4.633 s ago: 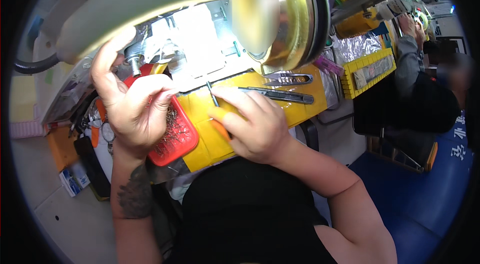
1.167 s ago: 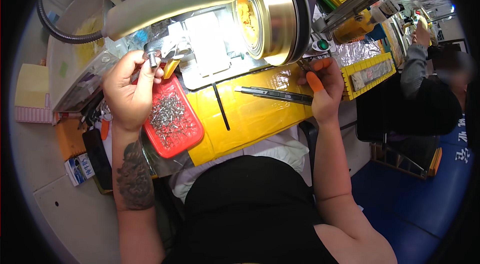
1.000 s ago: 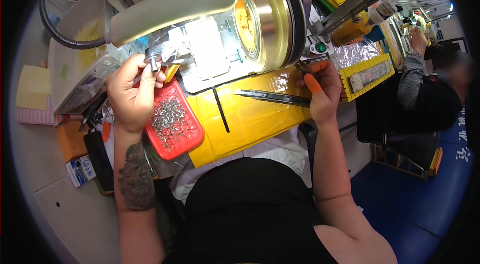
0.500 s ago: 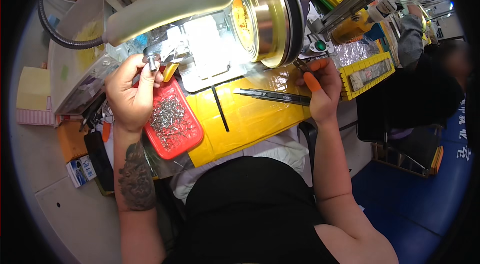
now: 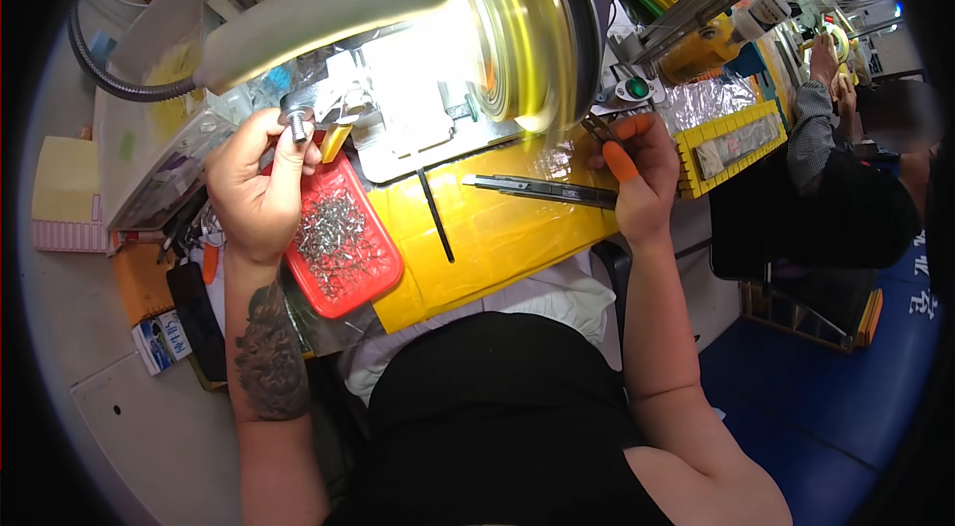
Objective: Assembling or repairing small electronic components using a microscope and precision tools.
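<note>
My left hand (image 5: 257,190) is closed, thumb against fingers, right below a threaded metal screw (image 5: 298,124) at the machine. Whatever lies between those fingertips is hidden. A yellow tab (image 5: 335,142) sits just beside them. Below is a red tray (image 5: 390,279) holding many small metal pins (image 5: 333,232). My right hand (image 5: 645,178), with orange covers on its fingers, is closed around dark tweezers (image 5: 600,128) whose tips point up and left, near the reel (image 5: 522,38). A black utility knife (image 5: 542,190) lies by this hand on the yellow-covered work surface (image 5: 497,252).
A thick pale lamp arm (image 5: 333,18) crosses above the brightly lit machine plate (image 5: 398,168). A thin black strip (image 5: 436,217) lies on the yellow surface. To the right are a green button (image 5: 637,88), a yellow toothed tray (image 5: 736,148) and a co-worker's sleeve (image 5: 812,138).
The reel's surface is now streaked with motion blur; it was sharper before. The co-worker's arm has shifted, and their hands now show. Both my hands stay nearly in place.
</note>
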The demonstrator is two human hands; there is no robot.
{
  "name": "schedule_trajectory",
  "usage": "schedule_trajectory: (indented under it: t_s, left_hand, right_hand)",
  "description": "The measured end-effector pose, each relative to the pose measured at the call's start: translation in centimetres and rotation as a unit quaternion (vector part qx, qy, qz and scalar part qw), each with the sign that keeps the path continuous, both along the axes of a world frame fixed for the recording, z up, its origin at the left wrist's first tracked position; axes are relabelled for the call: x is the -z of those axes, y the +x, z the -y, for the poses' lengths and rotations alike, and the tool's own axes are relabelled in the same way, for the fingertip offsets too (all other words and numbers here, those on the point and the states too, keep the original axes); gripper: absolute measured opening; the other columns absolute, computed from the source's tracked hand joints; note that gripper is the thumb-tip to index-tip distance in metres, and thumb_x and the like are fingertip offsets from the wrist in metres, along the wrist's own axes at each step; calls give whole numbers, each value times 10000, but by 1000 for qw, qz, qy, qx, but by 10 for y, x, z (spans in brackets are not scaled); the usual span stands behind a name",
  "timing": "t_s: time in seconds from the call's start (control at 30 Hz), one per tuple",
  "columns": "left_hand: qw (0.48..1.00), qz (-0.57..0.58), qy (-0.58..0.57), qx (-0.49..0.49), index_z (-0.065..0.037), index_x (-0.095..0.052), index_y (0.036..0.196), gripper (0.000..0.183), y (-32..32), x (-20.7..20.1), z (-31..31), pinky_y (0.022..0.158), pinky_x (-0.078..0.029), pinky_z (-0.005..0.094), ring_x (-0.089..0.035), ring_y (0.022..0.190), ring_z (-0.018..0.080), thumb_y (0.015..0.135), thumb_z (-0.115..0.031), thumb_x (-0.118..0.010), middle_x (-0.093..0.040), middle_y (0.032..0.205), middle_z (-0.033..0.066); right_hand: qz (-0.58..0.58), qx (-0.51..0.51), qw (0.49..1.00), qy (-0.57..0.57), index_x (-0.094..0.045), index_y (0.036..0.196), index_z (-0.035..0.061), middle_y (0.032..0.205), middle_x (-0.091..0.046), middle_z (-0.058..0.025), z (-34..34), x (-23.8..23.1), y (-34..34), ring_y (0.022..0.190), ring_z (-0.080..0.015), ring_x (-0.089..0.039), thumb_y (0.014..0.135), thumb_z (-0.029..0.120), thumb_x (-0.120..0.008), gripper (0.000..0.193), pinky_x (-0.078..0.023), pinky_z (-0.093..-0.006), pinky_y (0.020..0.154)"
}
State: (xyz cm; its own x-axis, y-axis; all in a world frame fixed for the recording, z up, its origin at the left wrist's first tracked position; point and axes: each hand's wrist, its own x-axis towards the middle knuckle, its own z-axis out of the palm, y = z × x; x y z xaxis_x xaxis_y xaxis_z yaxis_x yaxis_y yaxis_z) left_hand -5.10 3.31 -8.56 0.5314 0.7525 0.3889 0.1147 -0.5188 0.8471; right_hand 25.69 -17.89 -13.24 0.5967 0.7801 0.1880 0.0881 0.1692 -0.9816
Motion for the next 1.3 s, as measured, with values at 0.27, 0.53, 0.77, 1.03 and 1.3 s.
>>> schedule_trajectory:
  t_s: [0.27,0.53,0.77,1.03,1.3]
  left_hand:
    - [1000,-12,7,-22,22,-629,902,117,8,-7,5,621,-478,226,-588,654,76,999,1,-568,-638,735,26]
    - [987,77,-136,35,-17,-568,828,159,-18,-31,-3,558,-378,242,-466,586,88,970,-77,-608,-556,698,26]
    - [942,196,-200,183,41,-674,1026,281,-16,-46,-36,1000,-445,428,-636,951,229,895,-192,-761,-692,889,130]
    - [874,238,-285,314,-70,-634,867,245,27,-61,-42,760,-492,354,-569,1012,228,819,-277,-757,-563,1148,163]
    - [863,263,-345,259,-50,-475,914,344,15,-53,-37,705,-486,328,-521,833,203,834,-283,-717,-475,957,124]
  right_hand:
    - [-29,25,999,-8,-536,1057,24,935,-600,-37,3,5,6,795,-113,-604,919,-47,-596,166,-498,-249,718]
    - [-101,-42,990,85,-471,1134,46,958,-601,-115,21,-40,-31,787,-135,-582,922,-54,-520,240,-459,-231,690]
    - [-193,-427,883,-18,-634,1238,-17,1023,-633,-53,6,-89,-77,817,-80,-551,1017,499,-562,566,-443,-251,694]
    - [-601,-334,726,7,-507,1348,36,949,-551,-31,-68,-86,-134,810,-129,-508,1099,418,-418,465,-417,-244,724]
    - [-662,-454,589,92,-502,1125,52,713,-486,-66,-89,-61,-129,525,-137,-408,1112,391,-341,376,-356,-249,450]
